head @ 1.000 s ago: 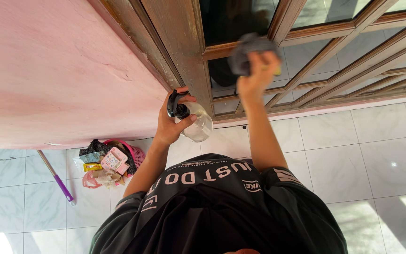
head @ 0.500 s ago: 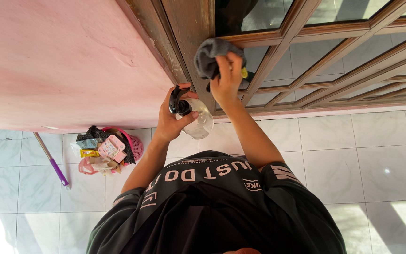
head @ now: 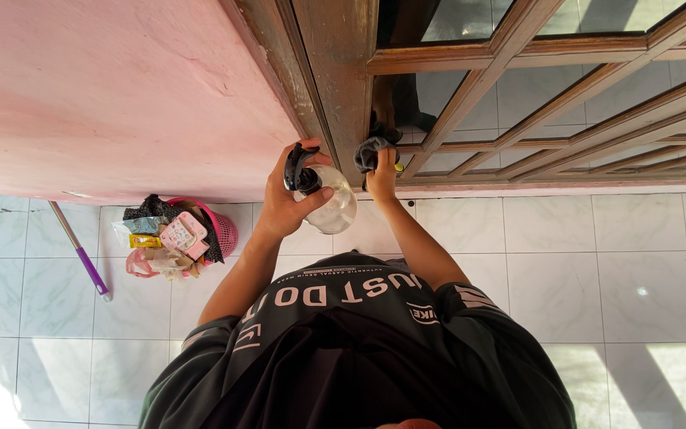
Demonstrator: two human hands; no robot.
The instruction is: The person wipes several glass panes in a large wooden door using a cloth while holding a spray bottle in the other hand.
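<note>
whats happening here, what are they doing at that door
A person in a dark printed shirt stands on a pale tiled floor, facing a wooden-framed glass door. The left hand holds a clear spray bottle with a black trigger head. The right hand presses a dark grey cloth against a low part of the wooden frame, beside the glass. Off to the side, a pink basket of cleaning supplies and a purple-handled stick sit at the foot of a pink wall.

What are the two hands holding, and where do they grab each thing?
The left hand grips a clear spray bottle around its neck, below the black nozzle. The right hand bunches a dark cloth in its fingers against the wooden window frame.
</note>
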